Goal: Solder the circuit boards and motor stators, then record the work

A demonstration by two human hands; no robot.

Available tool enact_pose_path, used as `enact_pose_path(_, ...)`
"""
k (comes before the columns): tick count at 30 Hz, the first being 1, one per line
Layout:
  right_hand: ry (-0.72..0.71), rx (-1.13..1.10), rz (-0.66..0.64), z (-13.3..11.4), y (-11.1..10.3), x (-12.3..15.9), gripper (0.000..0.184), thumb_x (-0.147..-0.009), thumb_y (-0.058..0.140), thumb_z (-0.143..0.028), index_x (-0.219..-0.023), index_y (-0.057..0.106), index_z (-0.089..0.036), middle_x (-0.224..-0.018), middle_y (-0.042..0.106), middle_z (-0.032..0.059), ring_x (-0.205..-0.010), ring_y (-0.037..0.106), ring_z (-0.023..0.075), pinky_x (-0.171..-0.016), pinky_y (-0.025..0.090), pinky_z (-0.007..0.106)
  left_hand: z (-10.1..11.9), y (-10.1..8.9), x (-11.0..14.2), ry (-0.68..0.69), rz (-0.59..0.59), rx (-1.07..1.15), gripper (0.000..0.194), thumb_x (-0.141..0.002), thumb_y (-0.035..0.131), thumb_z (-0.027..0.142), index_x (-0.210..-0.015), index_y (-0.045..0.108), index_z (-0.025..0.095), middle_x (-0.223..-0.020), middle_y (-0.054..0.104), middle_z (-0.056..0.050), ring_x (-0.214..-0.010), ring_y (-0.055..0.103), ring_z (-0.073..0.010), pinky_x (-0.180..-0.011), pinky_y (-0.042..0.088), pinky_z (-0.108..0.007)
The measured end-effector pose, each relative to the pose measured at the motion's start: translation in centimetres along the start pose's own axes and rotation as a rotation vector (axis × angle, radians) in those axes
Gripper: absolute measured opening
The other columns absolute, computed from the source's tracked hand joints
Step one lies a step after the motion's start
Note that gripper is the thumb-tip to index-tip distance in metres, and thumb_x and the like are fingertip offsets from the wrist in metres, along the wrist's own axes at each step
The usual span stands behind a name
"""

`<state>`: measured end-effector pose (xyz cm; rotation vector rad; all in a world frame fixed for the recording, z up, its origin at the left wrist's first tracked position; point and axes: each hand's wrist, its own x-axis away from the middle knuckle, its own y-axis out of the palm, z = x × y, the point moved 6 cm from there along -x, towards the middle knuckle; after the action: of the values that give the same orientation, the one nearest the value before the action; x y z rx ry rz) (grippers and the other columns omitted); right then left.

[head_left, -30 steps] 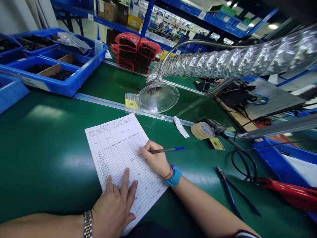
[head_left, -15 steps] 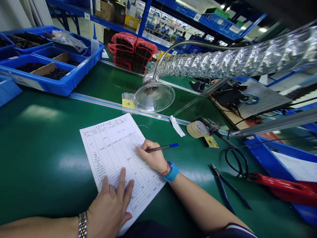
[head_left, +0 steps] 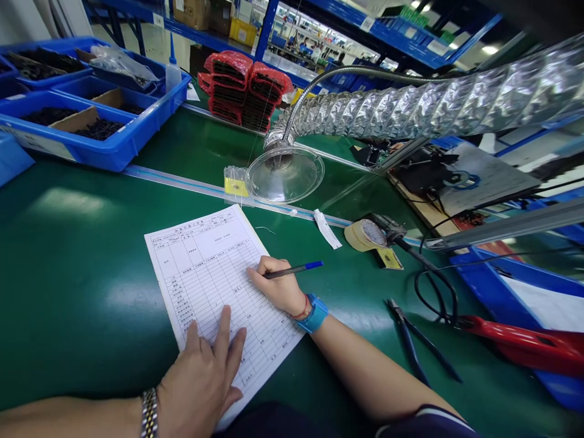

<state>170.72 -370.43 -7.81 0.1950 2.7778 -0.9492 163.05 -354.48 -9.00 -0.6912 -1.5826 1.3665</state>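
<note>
A printed form (head_left: 201,258) with a ruled table lies at a slant on the green work surface. My left hand (head_left: 203,368) rests on its lower part, fingers spread and holding nothing. Over the right side of the sheet, my right hand (head_left: 277,286) grips a pen (head_left: 296,269) with a dark barrel and a blue end that points up to the right. The pen's tip is hidden behind my fingers. A few handwritten marks show near the middle of the form.
Blue bins (head_left: 123,143) with small black parts stand at the left. An extraction hood (head_left: 285,176) on a foil duct (head_left: 387,106) hangs beyond the form. Cutting pliers (head_left: 410,340), a tape roll (head_left: 365,235) and a red tool (head_left: 515,344) lie to the right.
My right hand and the pen have shifted slightly left, with the pen tilted a little differently. My left hand stays spread on the form. The whole view has moved slightly.
</note>
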Motion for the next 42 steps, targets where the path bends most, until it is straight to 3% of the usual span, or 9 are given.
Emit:
enact_pose_path(13, 0.003, 0.01, 0.011, -0.07, -0.16, 0.0, 0.034, -0.076, 0.054, -0.022, -0.05, 0.032, -0.02, -0.045, 0.033, -0.0067, -0.044, 0.029, 0.0063, -0.044, 0.025, 0.021, -0.04, 0.03, 0.17, 0.001, 0.005, -0.016, 0.067, -0.085, 0.042, 0.06, -0.141, 0.031, 0.026, -0.143, 0.031, -0.027, -0.075, 0.068, -0.0277, -0.085, 0.044, -0.056)
enact_pose_path(42, 0.003, -0.021, 0.001, 0.05, -0.32, 0.15, 0.034, -0.076, 0.054, -0.022, -0.05, 0.032, -0.02, -0.045, 0.033, -0.0064, -0.044, 0.03, 0.0064, -0.044, 0.025, 0.021, -0.1, 0.0, 0.18, -0.006, -0.005, -0.017, 0.067, -0.084, 0.042, 0.061, -0.14, 0.032, 0.026, -0.142, 0.031, -0.027, -0.077, 0.068, -0.03, -0.086, 0.045, -0.056)
